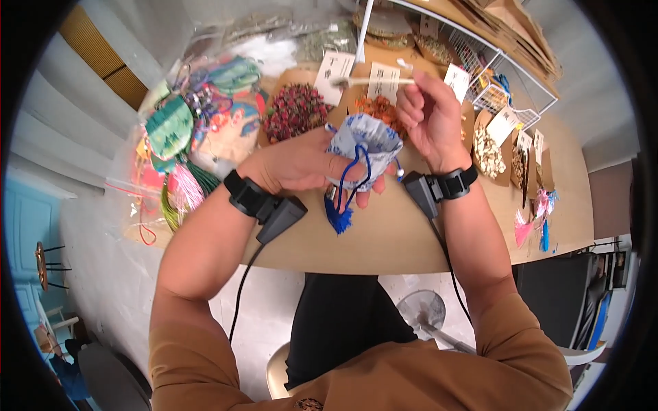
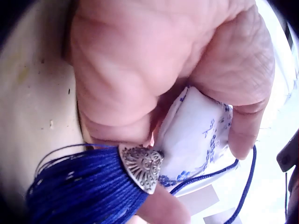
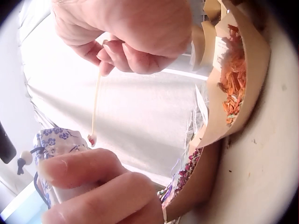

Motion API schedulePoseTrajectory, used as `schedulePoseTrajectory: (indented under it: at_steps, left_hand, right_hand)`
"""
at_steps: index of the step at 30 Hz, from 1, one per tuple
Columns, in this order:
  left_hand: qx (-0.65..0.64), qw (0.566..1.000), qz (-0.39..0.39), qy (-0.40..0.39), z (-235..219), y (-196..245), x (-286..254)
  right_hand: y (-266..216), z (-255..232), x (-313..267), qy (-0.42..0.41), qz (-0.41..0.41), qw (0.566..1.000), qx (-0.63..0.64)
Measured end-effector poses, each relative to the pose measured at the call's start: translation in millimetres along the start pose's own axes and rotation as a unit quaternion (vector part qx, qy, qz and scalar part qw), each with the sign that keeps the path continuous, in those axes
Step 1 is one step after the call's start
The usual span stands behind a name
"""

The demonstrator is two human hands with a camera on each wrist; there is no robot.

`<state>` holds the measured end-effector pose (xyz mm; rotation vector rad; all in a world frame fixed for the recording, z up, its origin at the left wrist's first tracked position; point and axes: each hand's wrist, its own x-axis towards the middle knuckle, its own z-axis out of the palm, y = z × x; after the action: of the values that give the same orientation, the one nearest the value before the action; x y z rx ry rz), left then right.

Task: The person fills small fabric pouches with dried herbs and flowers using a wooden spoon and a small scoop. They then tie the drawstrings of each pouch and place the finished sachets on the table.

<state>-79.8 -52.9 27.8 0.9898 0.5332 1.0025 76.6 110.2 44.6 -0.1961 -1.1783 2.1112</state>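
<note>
Head view: your left hand (image 1: 301,161) grips cloth pouch (image 1: 378,154), mouth open; your right hand (image 1: 435,113) pinches thin spoon (image 1: 377,81) by handle end, above pouch. Can't tell pouch's contents.

Left wrist: pouch looks light, soft, likely to sag; best held just under rim, clear of cord (image 2: 245,186) and tassel (image 2: 84,182).

Right wrist: paper bags (image 3: 254,88) beyond pouch hold orange petals (image 3: 235,74), dark-red buds (image 3: 187,170).

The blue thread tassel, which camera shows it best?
The left wrist view: the blue thread tassel is large, its strands and patterned silver metal cap distinct. The head view shows it small, hanging below the white flowered cloth pouch; the right wrist view lacks it.
</note>
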Motion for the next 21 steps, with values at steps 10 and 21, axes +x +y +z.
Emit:
schedulePoseTrajectory:
  at_steps: [10,21]
  left_hand:
    - [0.004,1.0,0.023,-0.013,3.4,10.0,-3.0]
    - [-0.005,1.0,0.027,-0.013,0.4,11.2,-3.1]
  right_hand:
    - [-9.5,3.7,-5.6,-0.051,-0.054,0.996,-0.04]
    - [-10.8,2.0,-5.8,-0.045,-0.064,0.996,-0.047]
